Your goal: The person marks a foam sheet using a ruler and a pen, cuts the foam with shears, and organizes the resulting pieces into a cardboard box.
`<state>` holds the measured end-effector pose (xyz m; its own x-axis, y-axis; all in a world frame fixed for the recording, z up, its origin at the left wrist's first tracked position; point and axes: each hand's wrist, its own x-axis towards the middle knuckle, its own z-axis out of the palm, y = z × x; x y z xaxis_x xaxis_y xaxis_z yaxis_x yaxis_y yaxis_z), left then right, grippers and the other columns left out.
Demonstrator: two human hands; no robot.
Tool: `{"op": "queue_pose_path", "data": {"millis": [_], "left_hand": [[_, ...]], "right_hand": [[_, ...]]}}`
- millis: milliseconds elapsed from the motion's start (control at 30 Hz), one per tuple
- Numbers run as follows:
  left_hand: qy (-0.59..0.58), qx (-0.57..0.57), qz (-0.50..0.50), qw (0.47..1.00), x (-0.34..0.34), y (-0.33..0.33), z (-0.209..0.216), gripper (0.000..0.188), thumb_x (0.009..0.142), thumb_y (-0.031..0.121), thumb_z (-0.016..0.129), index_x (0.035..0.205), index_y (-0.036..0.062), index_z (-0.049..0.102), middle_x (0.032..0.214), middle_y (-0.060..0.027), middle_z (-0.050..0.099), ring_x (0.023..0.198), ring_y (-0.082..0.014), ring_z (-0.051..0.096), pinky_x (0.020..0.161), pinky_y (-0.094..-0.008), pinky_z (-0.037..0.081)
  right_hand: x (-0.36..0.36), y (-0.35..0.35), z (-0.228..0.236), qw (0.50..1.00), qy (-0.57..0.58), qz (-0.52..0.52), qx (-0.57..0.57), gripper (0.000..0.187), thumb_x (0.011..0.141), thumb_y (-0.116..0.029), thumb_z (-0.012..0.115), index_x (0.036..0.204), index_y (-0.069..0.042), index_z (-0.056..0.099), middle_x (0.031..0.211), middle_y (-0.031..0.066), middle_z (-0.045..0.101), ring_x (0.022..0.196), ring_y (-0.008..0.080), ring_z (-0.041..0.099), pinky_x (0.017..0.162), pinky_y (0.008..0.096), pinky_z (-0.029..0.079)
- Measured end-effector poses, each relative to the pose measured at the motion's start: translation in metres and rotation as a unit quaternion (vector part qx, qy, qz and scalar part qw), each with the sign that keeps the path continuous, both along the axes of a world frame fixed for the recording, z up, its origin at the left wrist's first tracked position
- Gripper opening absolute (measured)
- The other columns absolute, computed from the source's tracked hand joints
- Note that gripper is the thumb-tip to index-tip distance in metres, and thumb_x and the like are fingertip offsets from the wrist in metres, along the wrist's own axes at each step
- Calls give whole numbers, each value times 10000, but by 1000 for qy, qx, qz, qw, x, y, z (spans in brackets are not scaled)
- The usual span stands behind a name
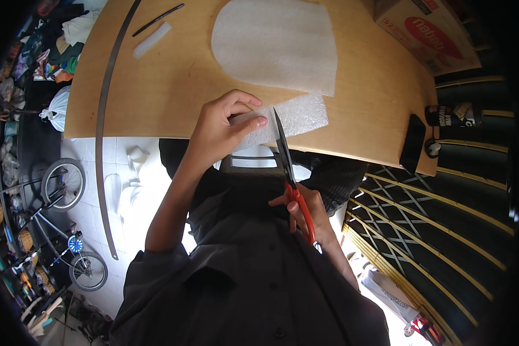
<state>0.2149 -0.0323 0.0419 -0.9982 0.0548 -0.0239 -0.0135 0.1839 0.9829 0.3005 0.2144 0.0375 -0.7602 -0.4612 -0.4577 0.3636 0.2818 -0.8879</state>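
Near the table's front edge, my left hand (222,124) pinches a white translucent sheet of packing foam (307,113) between thumb and fingers. My right hand (314,216) grips a pair of scissors (286,155) by the red handles, low in front of my body. The dark blades point away from me, and their tip lies at the middle of the foam piece, just right of my left thumb. Whether the blades are open or closed on the foam is hard to make out. Part of the piece is hidden behind my left fingers.
A larger foam sheet (274,46) with a rounded side lies beyond my hands. A black pen (158,20), a small white strip (151,40) and a long metal ruler (105,92) are at left. On the right are a cardboard box (452,60), a black phone (412,141) and a dark can (455,115).
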Motion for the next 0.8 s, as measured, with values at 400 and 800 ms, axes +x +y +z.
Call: {"op": "queue_pose_path", "data": {"millis": [400, 800], "left_hand": [[-3, 31, 8, 999, -4, -4, -18, 232, 855, 117, 764, 975, -43, 645, 908, -170, 740, 851, -133, 687, 782, -267, 515], [8, 60, -21, 998, -4, 1, -17, 201, 877, 85, 744, 956, -55, 623, 880, -161, 726, 857, -128, 676, 783, -264, 517]], "right_hand": [[-8, 6, -7, 994, 71, 79, 11, 835, 846, -808, 399, 899, 18, 504, 707, 129, 684, 417, 195, 584, 441, 310, 457], [1, 6, -17, 997, 68, 32, -34, 643, 927, -618, 548, 858, 21, 572, 746, 140, 697, 428, 165, 589, 426, 293, 445]]}}
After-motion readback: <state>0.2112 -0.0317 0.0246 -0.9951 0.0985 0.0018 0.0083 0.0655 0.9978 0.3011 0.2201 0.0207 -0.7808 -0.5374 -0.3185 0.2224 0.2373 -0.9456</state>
